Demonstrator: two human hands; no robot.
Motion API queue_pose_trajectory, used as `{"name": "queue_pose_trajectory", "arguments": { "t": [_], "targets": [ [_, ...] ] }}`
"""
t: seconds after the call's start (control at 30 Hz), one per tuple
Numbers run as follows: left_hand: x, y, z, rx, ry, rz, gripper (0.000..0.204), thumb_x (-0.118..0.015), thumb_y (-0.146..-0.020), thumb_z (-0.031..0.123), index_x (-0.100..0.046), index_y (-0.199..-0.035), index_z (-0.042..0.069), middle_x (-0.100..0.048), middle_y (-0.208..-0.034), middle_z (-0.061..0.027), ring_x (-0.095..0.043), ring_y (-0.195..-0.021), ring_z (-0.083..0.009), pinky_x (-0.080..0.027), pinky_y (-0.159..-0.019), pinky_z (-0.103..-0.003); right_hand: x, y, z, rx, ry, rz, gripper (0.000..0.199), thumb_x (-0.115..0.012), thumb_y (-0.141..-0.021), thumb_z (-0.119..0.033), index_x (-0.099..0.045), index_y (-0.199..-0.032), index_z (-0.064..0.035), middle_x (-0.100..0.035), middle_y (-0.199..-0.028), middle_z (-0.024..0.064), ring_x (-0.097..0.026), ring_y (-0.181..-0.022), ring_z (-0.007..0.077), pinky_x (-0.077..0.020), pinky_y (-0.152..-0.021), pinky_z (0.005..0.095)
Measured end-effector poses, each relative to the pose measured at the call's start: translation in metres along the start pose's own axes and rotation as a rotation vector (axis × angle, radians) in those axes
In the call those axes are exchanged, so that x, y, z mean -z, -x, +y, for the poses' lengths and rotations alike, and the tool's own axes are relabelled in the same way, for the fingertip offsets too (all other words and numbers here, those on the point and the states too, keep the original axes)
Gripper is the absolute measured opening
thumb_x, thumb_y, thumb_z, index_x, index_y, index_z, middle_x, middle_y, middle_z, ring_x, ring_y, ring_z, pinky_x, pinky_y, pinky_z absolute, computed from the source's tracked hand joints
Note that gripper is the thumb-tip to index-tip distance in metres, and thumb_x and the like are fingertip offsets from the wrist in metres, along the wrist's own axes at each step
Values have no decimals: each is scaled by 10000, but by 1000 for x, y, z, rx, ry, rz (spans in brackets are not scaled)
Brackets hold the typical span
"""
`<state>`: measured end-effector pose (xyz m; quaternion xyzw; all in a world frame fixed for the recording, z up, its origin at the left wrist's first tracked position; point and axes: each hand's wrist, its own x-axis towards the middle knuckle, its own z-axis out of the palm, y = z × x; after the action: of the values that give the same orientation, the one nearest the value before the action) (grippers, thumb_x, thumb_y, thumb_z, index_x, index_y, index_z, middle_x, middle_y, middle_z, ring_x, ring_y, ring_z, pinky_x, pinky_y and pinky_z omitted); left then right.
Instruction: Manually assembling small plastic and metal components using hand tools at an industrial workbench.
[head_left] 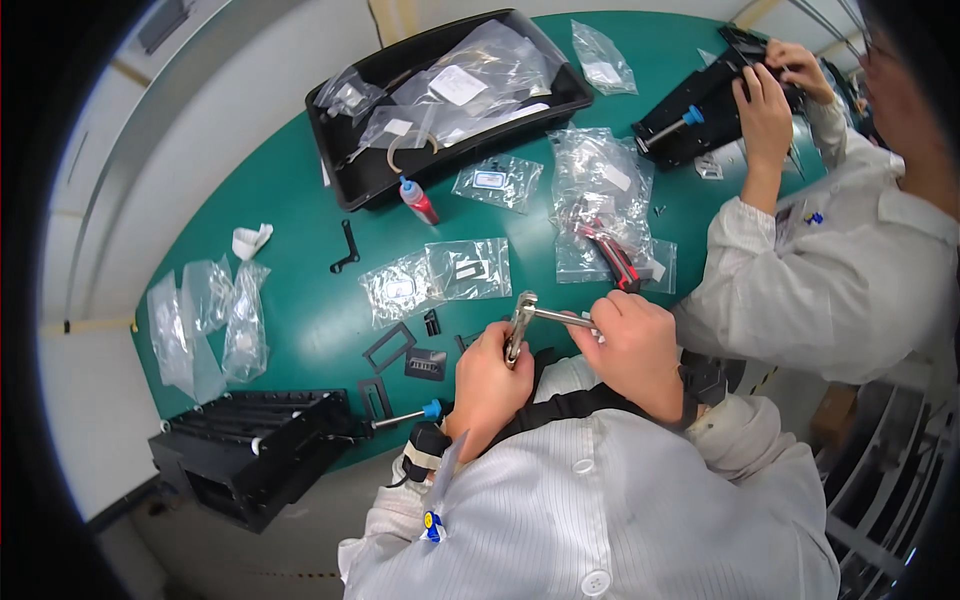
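Close in front of my chest, my left hand (488, 385) is closed around a narrow, shiny metal piece (519, 330) that stands up out of the fingers. My right hand (638, 350) grips a slim metal rod-like tool (565, 318), whose far end meets the top of that piece. Its handle end is hidden in my fingers, so I cannot tell its exact kind. On the green table (300, 300) beside my left hand lie a black slotted plate (426, 364), black rectangular frames (389, 346) and a small black part (432, 322).
A black tray (345, 190) of plastic bags stands at the back. Clear bags (468, 268), a red bottle (420, 202) and red-handled pliers (614, 258) lie around. A black housing (255, 450) sits at the left edge. A co-worker's hands (765, 105) touch another black assembly (690, 115) at right.
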<state>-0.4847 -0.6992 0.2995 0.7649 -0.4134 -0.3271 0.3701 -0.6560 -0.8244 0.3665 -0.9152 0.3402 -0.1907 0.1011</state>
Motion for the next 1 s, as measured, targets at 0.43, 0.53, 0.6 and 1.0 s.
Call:
{"name": "queue_pose_trajectory", "arguments": {
  "t": [0.43, 0.53, 0.6, 1.0],
  "targets": [
    [12, -5, 6, 38, -17, -98, 196, -720, -971, 164, -707, -1113, 29, -771, -916, -225, -753, -856, -461, -585, -768, -506, 2, 1, -11, 28, 53, -37, 286, -814, -891, -268, -595, -846, -89, -577, -825, 61, -628, -758, 244, -500, -643, 385],
    [7, -8, 1, 17, -41, -96, 217, -721, -970, 169, -705, -1133, 29, -776, -941, -230, -752, -869, -470, -589, -778, -522, -3, 3, -10, 37, 122, -44, 308, -786, -927, -306, -595, -838, -83, -582, -793, 67, -630, -728, 253, -504, -623, 392],
    [6, -8, 0, -9, -59, -102, 221, -721, -968, 167, -704, -1139, 28, -778, -957, -232, -752, -875, -470, -591, -782, -529, -6, 3, -4, 47, 91, -55, 378, -758, -975, -380, -604, -805, -79, -602, -727, 78, -640, -664, 264, -514, -602, 398],
    [2, -10, 6, -52, -139, -122, 225, -718, -962, 163, -709, -1147, 35, -782, -996, -238, -752, -877, -474, -598, -786, -555, 15, -9, 6, -70, -182, -266, 554, -761, -986, -494, -647, -700, -34, -654, -641, 167, -667, -597, 382, -509, -564, 484]
  ]
}}
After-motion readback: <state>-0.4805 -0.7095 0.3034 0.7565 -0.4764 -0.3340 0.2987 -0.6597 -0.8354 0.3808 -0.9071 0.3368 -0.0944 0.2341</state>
